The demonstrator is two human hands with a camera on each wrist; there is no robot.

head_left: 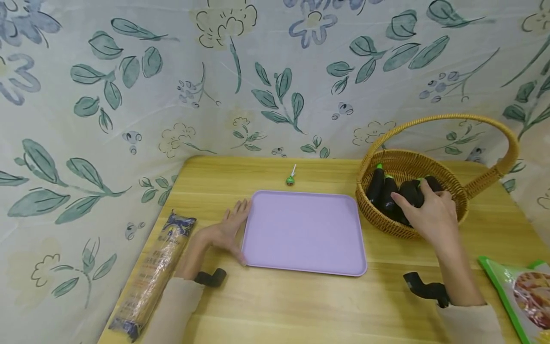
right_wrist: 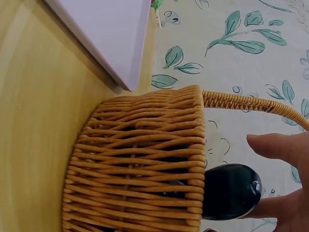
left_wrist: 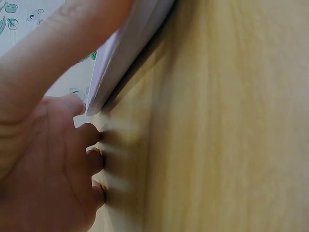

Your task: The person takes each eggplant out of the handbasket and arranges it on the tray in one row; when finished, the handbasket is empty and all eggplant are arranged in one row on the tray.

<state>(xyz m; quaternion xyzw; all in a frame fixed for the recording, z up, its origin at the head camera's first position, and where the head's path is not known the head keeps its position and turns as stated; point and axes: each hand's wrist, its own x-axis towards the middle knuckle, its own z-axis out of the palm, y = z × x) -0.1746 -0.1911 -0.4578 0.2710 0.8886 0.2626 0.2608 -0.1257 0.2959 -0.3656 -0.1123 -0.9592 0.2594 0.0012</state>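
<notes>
A lilac tray (head_left: 302, 234) lies flat on the table. My left hand (head_left: 227, 231) rests at its left edge, fingers spread, with the thumb by the near left corner; the left wrist view shows the fingertips (left_wrist: 95, 162) down by the wood. At the right, a wicker basket (head_left: 382, 220) with a tall handle holds several dark eggplants (head_left: 376, 185) with green stem ends. My right hand (head_left: 436, 215) reaches in over them, thumb and fingers apart. In the right wrist view, one eggplant (right_wrist: 231, 191) shows above the rim, a finger beside it and the thumb away from it.
Behind the tray lies a small green lollipop (head_left: 290, 180) with a white stick. A long clear packet of noodles (head_left: 148, 282) lies along the left table edge. A green-edged food bag (head_left: 530, 296) is at the near right. Floral cloth (head_left: 258, 129) hangs behind.
</notes>
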